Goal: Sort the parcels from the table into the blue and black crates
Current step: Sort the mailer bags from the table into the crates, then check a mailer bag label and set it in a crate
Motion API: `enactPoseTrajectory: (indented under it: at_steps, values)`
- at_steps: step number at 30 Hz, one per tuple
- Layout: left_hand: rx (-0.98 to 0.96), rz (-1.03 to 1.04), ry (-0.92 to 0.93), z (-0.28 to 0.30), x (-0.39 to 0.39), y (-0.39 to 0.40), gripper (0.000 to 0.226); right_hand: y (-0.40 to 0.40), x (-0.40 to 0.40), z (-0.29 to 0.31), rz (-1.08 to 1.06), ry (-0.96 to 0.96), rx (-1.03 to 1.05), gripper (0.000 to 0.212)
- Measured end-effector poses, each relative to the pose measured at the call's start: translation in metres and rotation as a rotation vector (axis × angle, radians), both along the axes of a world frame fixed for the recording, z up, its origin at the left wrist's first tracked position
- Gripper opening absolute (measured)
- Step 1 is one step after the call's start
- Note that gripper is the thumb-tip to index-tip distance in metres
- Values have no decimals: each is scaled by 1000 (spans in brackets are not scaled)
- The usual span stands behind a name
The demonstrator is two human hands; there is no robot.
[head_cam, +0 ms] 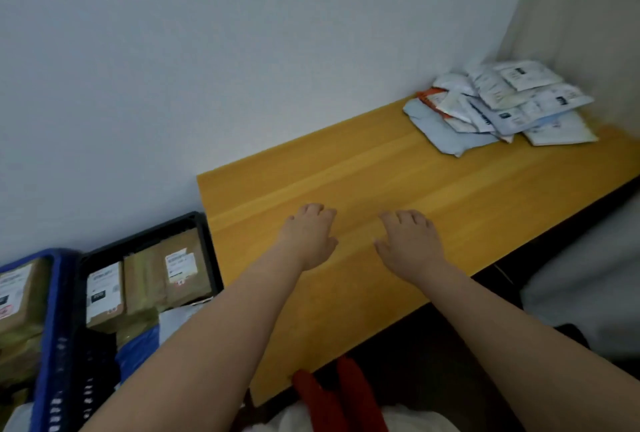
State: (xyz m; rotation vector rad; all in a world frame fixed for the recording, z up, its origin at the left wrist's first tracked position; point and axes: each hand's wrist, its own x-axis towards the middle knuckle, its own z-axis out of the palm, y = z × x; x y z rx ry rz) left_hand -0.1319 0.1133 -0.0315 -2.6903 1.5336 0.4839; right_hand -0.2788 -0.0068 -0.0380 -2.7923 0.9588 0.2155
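Holding boxes, blue crate (52, 327) far left | black crate (204, 241) beside it, boxed parcels inside | left hand (310, 235) and right hand (408, 241) flat on table (346, 310), fingers relaxed, apart, holding nothing | mailers (498, 105) piled at far right corner

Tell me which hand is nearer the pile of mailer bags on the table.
Right. The right hand lies closer to the pile of mailer bags in the far corner; the left hand sits farther, toward the crates.
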Motion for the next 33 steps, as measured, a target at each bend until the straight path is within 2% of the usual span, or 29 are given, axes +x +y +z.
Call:
enactPoseTrajectory:
  at_steps: [6,11,15,20,27,33]
  values:
    - [-152,-181,64,24,-76,-113,57,-79,-55,25,-53,-128,2,56]
    - [-47,-217,106,9,-101,-136,57,-97,-82,-2,-111,-51,73,56]
    - [49,-239,89,-2,-86,-136,58,-104,-80,-17,-152,-9,154,55]
    - [93,-183,59,-15,-57,-157,59,-129,-74,-21,-195,17,135,56]
    - [34,-377,169,-20,-61,-210,57,-163,-75,-41,-312,45,109,58]
    - [38,-267,176,-37,-48,-261,60,-214,-54,-60,-242,49,176,57]
